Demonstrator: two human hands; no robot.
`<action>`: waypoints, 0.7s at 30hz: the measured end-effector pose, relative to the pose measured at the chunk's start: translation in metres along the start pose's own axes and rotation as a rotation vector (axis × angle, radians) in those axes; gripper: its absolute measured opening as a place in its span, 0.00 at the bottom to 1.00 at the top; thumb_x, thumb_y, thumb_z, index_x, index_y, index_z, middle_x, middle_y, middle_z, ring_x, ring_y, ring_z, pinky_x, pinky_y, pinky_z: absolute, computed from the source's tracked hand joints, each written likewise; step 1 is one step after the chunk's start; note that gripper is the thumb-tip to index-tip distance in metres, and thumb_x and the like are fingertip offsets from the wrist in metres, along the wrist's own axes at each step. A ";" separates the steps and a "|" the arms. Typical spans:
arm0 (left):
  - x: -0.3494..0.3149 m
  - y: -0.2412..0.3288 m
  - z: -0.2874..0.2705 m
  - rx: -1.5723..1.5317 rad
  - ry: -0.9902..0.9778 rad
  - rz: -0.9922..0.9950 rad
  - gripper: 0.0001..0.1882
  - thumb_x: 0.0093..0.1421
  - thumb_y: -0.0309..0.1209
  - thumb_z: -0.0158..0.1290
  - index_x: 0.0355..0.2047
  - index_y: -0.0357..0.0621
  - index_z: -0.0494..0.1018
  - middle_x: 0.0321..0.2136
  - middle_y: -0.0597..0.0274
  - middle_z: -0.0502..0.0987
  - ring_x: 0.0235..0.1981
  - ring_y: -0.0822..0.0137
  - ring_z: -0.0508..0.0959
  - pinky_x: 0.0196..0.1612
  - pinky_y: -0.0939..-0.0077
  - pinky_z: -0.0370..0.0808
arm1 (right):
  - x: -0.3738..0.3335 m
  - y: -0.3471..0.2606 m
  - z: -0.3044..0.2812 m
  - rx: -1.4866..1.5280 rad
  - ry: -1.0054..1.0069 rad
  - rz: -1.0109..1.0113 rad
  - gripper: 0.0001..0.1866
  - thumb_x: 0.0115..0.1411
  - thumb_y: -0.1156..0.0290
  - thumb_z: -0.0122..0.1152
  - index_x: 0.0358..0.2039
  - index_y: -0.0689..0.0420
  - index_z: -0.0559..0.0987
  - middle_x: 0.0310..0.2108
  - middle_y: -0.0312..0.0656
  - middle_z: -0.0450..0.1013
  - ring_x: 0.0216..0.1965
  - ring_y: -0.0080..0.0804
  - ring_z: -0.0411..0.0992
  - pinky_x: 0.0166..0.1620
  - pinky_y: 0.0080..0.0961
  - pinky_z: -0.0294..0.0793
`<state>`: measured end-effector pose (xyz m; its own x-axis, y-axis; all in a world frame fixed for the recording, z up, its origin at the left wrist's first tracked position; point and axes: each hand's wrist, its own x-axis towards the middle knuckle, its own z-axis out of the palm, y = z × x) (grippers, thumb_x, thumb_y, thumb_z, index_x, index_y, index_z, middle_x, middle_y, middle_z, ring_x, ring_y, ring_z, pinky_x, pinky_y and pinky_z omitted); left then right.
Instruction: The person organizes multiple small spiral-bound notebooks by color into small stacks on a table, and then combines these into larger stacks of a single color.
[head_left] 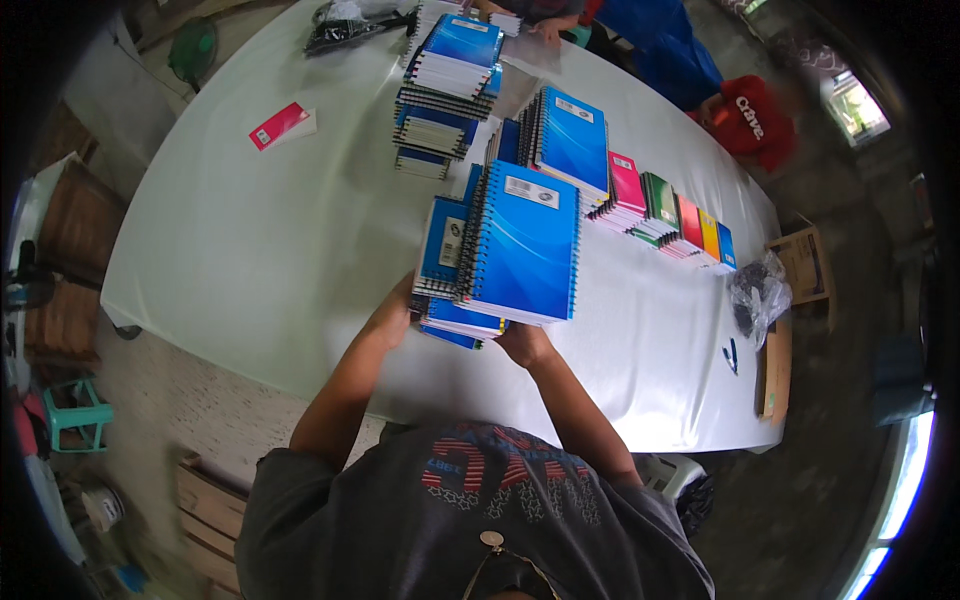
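A dark-shirted person (370,520) is bracing a pile of blue spiral notebooks (525,245) low from both sides, apparently to keep it from slipping, the left hand (390,320) and right hand (526,344) pressing apart at its lower edges, fingers too hidden to tell how tightly they are closing. The pile is showing over the near part of a white-covered table (260,240), while smaller notebooks (660,203) are standing just beyond at right, seemingly grouped by color. Farther off, more blue notebooks (465,40) are rising in stacks, and a red-shirted person (755,128) is appearing beyond the table's edge.
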<state>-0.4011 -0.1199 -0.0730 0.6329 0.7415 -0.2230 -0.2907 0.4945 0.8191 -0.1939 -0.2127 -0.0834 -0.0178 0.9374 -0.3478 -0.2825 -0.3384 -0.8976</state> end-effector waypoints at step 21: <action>-0.012 0.116 -0.018 0.245 0.535 0.167 0.41 0.56 0.59 0.42 0.59 0.39 0.53 0.53 0.45 0.64 0.54 0.58 0.65 0.53 0.61 0.62 | 0.009 0.005 0.028 0.291 0.075 0.036 0.43 0.57 0.37 0.41 0.62 0.54 0.47 0.59 0.50 0.51 0.60 0.43 0.50 0.60 0.44 0.51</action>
<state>-0.4552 -0.0631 0.0153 0.1268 0.9562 -0.2638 -0.1410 0.2806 0.9494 -0.2227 -0.2038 -0.0836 0.0350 0.9130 -0.4065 -0.5458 -0.3232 -0.7730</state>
